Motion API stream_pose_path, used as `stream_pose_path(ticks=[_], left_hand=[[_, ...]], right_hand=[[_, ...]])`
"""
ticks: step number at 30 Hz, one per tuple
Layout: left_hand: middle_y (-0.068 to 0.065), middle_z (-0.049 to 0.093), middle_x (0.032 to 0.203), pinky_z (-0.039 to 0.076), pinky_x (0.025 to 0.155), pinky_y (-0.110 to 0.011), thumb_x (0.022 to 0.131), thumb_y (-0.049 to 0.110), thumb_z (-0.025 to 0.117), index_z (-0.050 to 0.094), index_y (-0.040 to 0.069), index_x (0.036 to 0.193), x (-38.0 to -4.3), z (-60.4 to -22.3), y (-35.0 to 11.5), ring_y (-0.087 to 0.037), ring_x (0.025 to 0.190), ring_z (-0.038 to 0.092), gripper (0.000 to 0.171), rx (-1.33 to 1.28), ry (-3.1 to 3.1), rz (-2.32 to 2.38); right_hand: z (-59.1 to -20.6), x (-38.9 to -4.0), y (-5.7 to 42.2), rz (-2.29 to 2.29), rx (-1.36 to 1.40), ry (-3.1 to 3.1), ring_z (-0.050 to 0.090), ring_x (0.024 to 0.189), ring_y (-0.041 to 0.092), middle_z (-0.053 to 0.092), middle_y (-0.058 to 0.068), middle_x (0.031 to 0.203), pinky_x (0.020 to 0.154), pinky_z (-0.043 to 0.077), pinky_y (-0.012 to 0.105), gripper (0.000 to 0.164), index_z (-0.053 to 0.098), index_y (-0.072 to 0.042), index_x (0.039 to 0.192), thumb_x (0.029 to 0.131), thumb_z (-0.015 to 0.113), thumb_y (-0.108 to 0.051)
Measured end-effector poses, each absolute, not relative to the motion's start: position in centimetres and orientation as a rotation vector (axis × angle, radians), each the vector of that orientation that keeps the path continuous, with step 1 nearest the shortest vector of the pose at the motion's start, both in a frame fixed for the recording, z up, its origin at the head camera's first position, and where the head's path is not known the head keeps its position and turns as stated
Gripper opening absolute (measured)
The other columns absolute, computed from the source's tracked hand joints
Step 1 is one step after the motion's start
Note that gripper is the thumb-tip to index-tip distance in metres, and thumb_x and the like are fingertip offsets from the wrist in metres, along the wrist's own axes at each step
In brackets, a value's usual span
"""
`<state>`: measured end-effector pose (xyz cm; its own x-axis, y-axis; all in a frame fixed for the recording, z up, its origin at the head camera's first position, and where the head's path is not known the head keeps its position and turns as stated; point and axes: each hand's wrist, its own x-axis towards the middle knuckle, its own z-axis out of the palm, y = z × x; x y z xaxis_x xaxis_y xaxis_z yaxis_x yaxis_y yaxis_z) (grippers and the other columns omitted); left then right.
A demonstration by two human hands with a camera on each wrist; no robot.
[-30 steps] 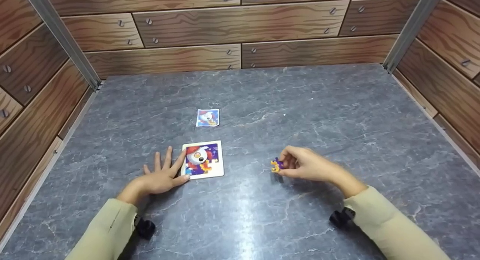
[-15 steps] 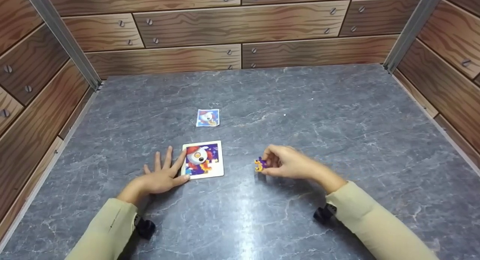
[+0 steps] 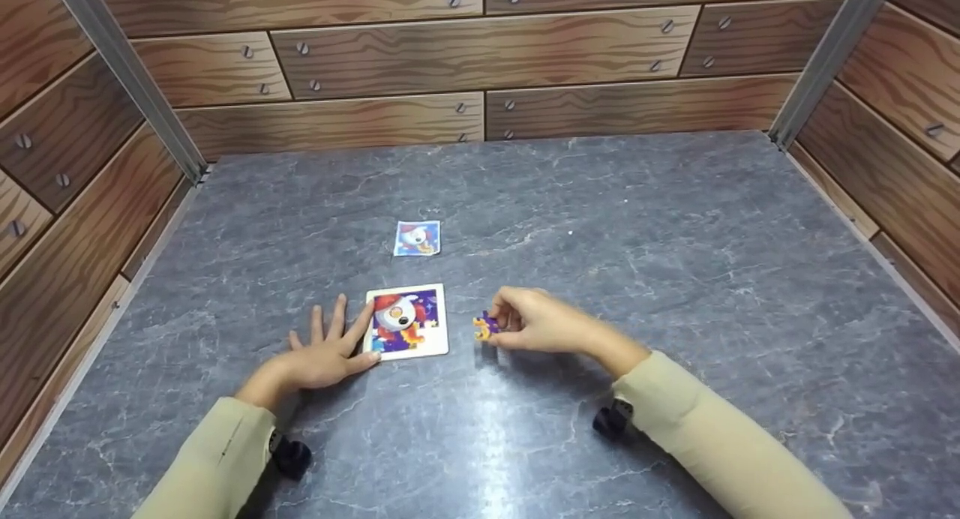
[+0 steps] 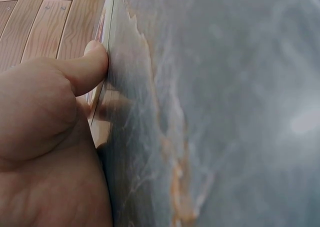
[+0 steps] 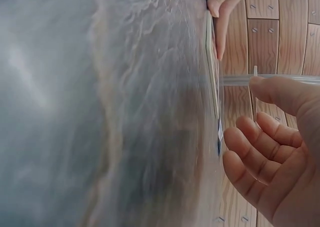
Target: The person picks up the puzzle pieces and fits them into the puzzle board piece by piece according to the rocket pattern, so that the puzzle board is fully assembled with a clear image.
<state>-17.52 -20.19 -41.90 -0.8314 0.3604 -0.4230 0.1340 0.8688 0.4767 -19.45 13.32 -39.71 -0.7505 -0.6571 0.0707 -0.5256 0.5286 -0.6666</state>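
My left hand (image 3: 322,360) lies spread on the table, its thumb and index finger on the left edge of a jigsaw puzzle board (image 3: 435,345). The board has a pale frame and a picture of a white and red character on purple; a pale gap shows at its lower right. To the right of the board, my right hand (image 3: 544,322) pinches a purple and yellow puzzle piece (image 3: 484,326) between thumb and fingers. In the right wrist view the piece (image 5: 255,72) appears edge-on at the thumb tip, raised off the table. The left wrist view shows the left thumb (image 4: 92,62) at the board's edge.
A small picture card (image 3: 418,238) with a similar character lies behind the board. The grey marbled table (image 3: 675,264) is bounded by wood-patterned walls (image 3: 480,54) at the back and sides, with metal posts at the corners.
My right hand has moved left with the puzzle piece, closer to the board. The left hand has stayed on the board's edge.
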Motion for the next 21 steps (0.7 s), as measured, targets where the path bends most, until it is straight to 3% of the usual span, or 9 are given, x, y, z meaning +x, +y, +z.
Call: stream_pose_path(ticks=[21], left_hand=[[-0.017,-0.031,0.147,-0.02,0.087,-0.071,0.092,0.06,0.037,-0.01,0.027,0.149,-17.6,-42.0,-20.2,-0.043,0.126,-0.035,0.081,0.355,2.527,0.588]], right_hand=[[-40.8,-20.7,7.8,-0.939,-1.01,2.569,0.053,0.067,0.01,0.059,0.0,0.076,0.063,0.046,0.025,0.026,0.057,-0.003,0.091,0.078,0.074,-0.018]])
